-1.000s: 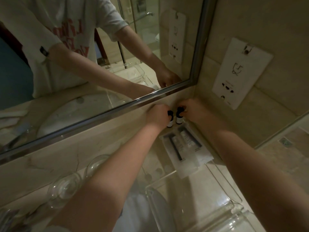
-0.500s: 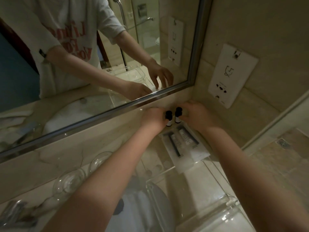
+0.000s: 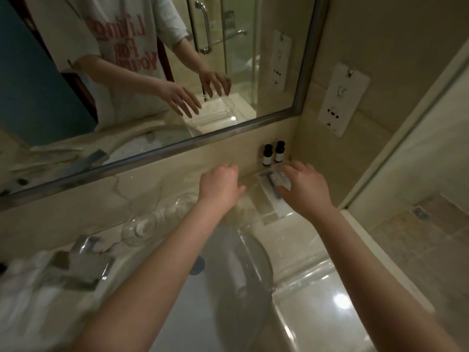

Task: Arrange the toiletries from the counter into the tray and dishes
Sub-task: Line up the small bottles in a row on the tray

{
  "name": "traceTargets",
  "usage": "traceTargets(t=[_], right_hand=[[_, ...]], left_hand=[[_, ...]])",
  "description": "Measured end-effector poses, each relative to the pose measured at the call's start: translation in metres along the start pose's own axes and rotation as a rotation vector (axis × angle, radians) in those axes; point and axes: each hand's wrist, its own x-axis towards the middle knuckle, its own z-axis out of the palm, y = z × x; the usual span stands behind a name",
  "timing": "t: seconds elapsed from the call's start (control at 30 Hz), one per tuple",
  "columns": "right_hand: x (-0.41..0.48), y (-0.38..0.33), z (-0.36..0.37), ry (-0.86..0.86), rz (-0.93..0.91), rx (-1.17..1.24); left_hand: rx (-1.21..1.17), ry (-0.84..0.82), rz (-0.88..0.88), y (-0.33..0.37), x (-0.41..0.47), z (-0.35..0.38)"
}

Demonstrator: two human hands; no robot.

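2 black-cap bottles upright, back corner

Dim, warm yellowish light is filling the room and no lamp is showing. A hard white glare spot is bouncing off the glossy counter at lower right. Motion blur is smearing the lower left, so the faucet and white cloth are losing their edges. The glass dishes are reading soft too. The two small bottles in the corner are showing fairly sharp. Wide-angle distortion is bending the mirror frame and the wall lines toward the edges. Grain is showing in the darker areas.
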Motion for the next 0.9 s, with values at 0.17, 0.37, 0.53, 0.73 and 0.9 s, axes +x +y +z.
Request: traceTargets(t=[0.17, 0.37, 0.53, 0.73, 0.9], right_hand=[[-0.053, -0.048, 0.002, -0.035, -0.013, -0.007], [-0.106, -0.116, 0.02, -0.11, -0.063, 0.037], [-0.135, -0.177, 0.04, -0.203, -0.152, 0.047], [-0.153, -0.27, 0.071, -0.36, -0.336, 0.082], [-0.152, -0.349, 0.098, -0.507, -0.506, 0.08]], left_hand=[[-0.041, -0.028, -0.041, -0.026, -0.069, -0.003], [-0.076, -0.054, -0.123, -0.076, -0.151, 0.009], [-0.094, -0.106, -0.236, -0.131, -0.214, 0.027], [-0.102, -0.158, -0.448, -0.208, -0.286, 0.042], [-0.091, -0.197, -0.603, -0.279, -0.336, 0.047]])
